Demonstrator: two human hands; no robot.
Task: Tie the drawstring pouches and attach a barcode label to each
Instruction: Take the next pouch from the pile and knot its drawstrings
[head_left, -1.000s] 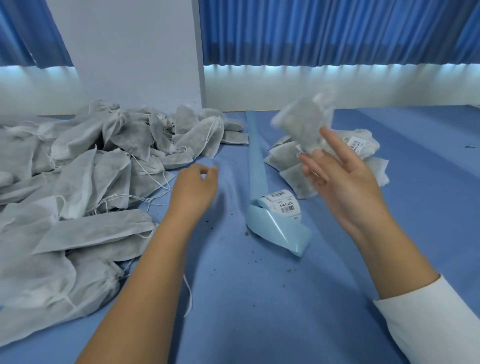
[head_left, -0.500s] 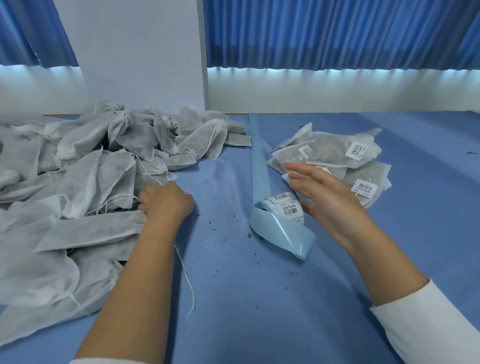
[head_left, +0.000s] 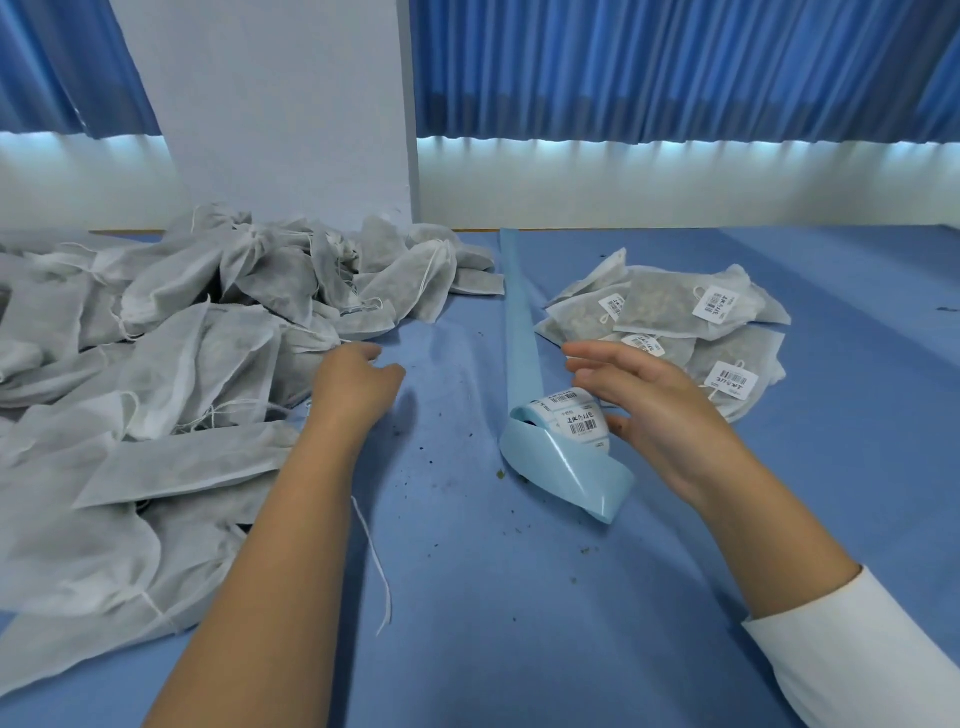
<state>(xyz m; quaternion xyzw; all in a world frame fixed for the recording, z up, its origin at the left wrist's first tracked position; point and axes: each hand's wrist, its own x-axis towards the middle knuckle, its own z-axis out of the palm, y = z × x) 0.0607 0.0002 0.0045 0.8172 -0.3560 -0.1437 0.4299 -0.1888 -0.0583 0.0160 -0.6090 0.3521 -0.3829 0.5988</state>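
We count two hands over the blue surface (head_left: 519, 649). The left hand (head_left: 353, 387) lies palm down at the near edge of the big heap of unlabelled pouches (head_left: 197, 353), its fingers loosely curled with nothing visibly held in them. The right hand (head_left: 660, 410) hangs with its fingers spread and relaxed just beside the one label roll (head_left: 571, 421), holding nothing; we cannot tell whether the thumb touches the roll.

The heap on the left holds well over a dozen grey-white pouches, overlapping too much for an exact count. On the right, behind the right hand, sits a smaller stack of labelled pouches (head_left: 670, 306), and we count four barcode labels showing on it. One pale blue backing strip (head_left: 519, 312) runs from the roll away toward the far edge, between the two groups. One loose white string (head_left: 374, 551) lies on the surface beside the left forearm, and dark crumbs are scattered near the roll.
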